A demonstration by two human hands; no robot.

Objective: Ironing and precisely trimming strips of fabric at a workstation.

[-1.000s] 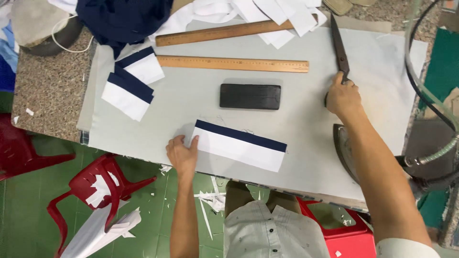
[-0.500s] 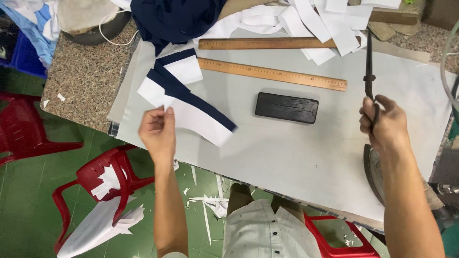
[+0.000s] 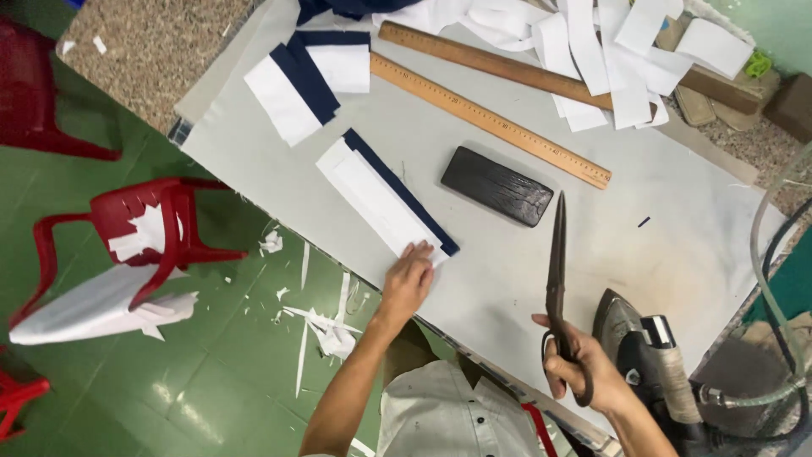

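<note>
My left hand presses on the near end of a white fabric strip with a navy edge, which lies slanted on the grey work table. My right hand grips the handles of long dark scissors, blades closed and pointing away from me. Beyond the scissor tip lies a black rectangular block. A wooden ruler runs diagonally behind it.
More white and navy pieces lie at the table's far left, with white strips and a second wooden ruler behind. An iron with hoses stands by my right hand. Red plastic chairs and scraps are on the green floor.
My right hand has brought the scissors from the table's far right toward the near edge. My left hand has set the strip down slanted and now holds its near end. The camera shifted left.
</note>
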